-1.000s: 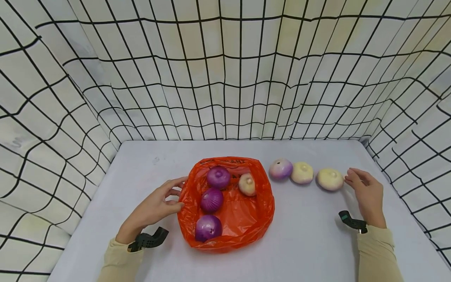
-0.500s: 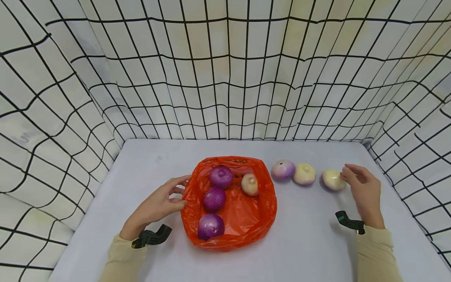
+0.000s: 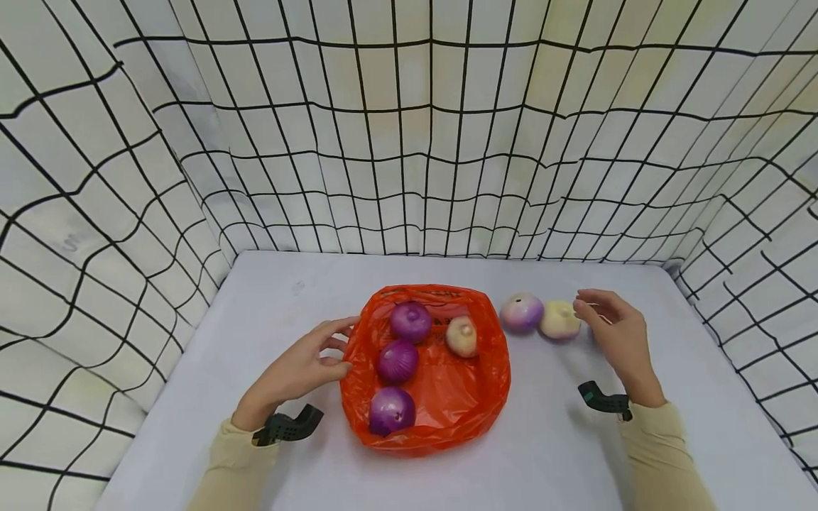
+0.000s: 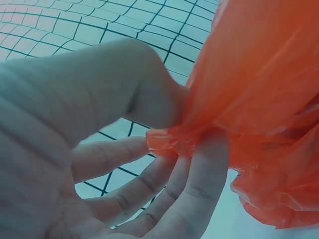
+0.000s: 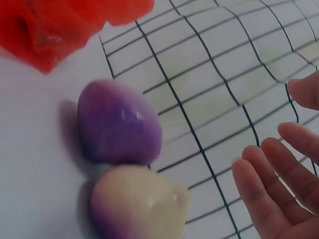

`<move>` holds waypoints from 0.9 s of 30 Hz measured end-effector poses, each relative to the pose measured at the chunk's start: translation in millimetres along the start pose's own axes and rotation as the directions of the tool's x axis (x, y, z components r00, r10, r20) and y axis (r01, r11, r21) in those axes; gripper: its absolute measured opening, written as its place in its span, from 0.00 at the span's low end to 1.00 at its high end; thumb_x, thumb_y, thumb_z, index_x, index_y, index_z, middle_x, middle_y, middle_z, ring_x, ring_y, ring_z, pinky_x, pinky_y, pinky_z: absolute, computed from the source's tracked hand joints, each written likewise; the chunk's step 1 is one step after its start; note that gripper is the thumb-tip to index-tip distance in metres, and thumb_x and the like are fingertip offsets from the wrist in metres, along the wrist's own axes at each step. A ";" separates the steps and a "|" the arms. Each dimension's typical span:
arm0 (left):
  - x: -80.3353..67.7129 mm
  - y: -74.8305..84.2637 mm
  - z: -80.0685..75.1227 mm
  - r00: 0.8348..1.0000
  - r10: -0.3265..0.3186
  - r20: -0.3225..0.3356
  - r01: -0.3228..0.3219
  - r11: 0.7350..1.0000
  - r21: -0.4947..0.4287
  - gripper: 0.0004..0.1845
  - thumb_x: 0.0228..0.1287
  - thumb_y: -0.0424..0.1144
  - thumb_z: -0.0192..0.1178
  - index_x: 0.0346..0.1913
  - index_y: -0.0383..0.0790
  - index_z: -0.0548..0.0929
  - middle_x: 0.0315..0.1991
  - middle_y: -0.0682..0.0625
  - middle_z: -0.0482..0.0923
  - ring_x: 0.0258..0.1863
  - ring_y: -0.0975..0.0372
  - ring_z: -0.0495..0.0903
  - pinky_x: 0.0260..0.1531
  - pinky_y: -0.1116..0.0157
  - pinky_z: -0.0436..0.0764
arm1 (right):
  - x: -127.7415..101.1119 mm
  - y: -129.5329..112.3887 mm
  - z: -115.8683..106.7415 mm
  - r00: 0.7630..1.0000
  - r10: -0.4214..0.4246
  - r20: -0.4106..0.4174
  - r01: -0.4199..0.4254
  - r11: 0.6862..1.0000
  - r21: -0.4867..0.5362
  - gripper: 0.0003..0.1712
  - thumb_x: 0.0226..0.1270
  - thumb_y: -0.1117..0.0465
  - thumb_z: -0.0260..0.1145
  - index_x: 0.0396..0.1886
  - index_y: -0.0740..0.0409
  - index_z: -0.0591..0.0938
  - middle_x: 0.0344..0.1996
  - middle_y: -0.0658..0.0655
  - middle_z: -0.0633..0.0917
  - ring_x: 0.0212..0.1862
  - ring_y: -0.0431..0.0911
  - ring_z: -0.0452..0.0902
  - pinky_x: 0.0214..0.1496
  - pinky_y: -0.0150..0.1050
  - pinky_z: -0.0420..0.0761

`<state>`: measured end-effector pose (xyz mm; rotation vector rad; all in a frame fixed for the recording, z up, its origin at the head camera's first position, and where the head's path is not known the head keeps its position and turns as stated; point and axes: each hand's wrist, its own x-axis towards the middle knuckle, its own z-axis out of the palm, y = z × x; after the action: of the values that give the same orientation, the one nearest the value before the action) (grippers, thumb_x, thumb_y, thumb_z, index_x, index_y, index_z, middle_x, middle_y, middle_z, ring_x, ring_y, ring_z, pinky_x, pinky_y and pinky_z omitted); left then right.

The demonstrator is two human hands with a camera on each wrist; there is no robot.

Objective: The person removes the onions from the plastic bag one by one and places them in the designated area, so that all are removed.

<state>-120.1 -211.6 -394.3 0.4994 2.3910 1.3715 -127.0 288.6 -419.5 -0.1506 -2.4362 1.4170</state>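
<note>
An orange-red plastic bag [image 3: 450,390] stands wide-mouthed on the table. Inside lie three purple onions, among them a ridged one [image 3: 397,361], and a pale onion [image 3: 461,337]. My left hand [image 3: 305,365] pinches the bag's left side; in the left wrist view, the gathered plastic [image 4: 259,84] is between thumb and fingers. Right of the bag sit a white-and-purple onion [image 3: 522,313] and a cream onion [image 3: 560,319], side by side. My right hand [image 3: 615,337] hovers at the cream one's right, fingers spread and nothing between them in the right wrist view. The third loose onion is hidden.
A white table [image 3: 543,440] bears everything. Black netting [image 3: 415,142] over pale walls encloses its back and sides. A dark wrist mount is on each wrist, the right mount [image 3: 603,401] jutting inward over the table.
My right hand has moved left from the rightmost onion toward the cream one, and that rightmost onion no longer shows. My left hand keeps its hold on the bag. The head view shifted slightly.
</note>
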 end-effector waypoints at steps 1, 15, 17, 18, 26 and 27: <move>-0.1 0.3 -0.1 1.000 0.001 -0.001 -0.001 1.000 0.002 0.38 0.66 0.37 0.66 0.78 0.43 0.65 0.69 0.39 0.70 0.65 0.45 0.76 0.50 0.64 0.89 | 0.3 -3.5 2.8 1.000 -0.020 0.005 0.020 1.000 -0.006 0.23 0.71 0.50 0.69 0.59 0.59 0.84 0.41 0.25 0.83 0.41 0.22 0.83 0.50 0.14 0.74; 1.2 3.8 2.7 1.000 0.030 -0.010 -0.030 0.999 0.020 0.38 0.64 0.35 0.64 0.77 0.40 0.66 0.68 0.38 0.70 0.62 0.47 0.77 0.49 0.65 0.89 | 6.5 -49.8 40.0 0.973 -0.189 0.132 0.188 0.982 0.015 0.19 0.71 0.53 0.70 0.56 0.56 0.85 0.51 0.57 0.88 0.47 0.23 0.81 0.54 0.14 0.77; 1.0 4.1 2.9 0.999 0.041 -0.006 -0.041 0.999 0.020 0.38 0.63 0.35 0.64 0.77 0.39 0.66 0.68 0.37 0.70 0.62 0.47 0.77 0.49 0.66 0.89 | 7.5 -56.1 45.3 0.964 -0.220 0.149 0.219 0.976 0.024 0.18 0.70 0.55 0.71 0.56 0.57 0.85 0.51 0.63 0.88 0.46 0.22 0.81 0.53 0.15 0.78; 0.8 4.2 3.0 0.999 0.048 -0.004 -0.048 0.999 0.016 0.38 0.63 0.35 0.64 0.77 0.39 0.66 0.67 0.37 0.70 0.62 0.47 0.77 0.49 0.66 0.89 | 8.1 -59.0 47.9 0.960 -0.233 0.156 0.231 0.972 0.030 0.18 0.70 0.56 0.71 0.56 0.58 0.85 0.51 0.64 0.88 0.46 0.22 0.81 0.52 0.15 0.79; 0.0 4.7 3.0 0.997 0.076 0.002 -0.076 0.997 0.011 0.39 0.63 0.34 0.64 0.77 0.38 0.65 0.67 0.37 0.70 0.62 0.47 0.77 0.50 0.65 0.89 | 11.9 -81.6 68.4 0.929 -0.306 0.207 0.293 0.952 0.089 0.18 0.68 0.60 0.72 0.55 0.61 0.85 0.49 0.63 0.89 0.45 0.23 0.82 0.51 0.18 0.81; -0.2 4.7 3.0 0.997 0.080 0.002 -0.080 0.997 0.012 0.39 0.63 0.35 0.64 0.77 0.38 0.65 0.67 0.37 0.70 0.62 0.47 0.77 0.50 0.65 0.89 | 12.3 -84.4 71.1 0.925 -0.314 0.215 0.302 0.949 0.086 0.18 0.68 0.59 0.72 0.55 0.61 0.85 0.49 0.63 0.89 0.45 0.23 0.82 0.51 0.18 0.81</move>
<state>-117.9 -207.2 -391.5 0.6050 2.4034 1.3892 -155.9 190.3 -376.7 0.4121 -2.4565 1.4142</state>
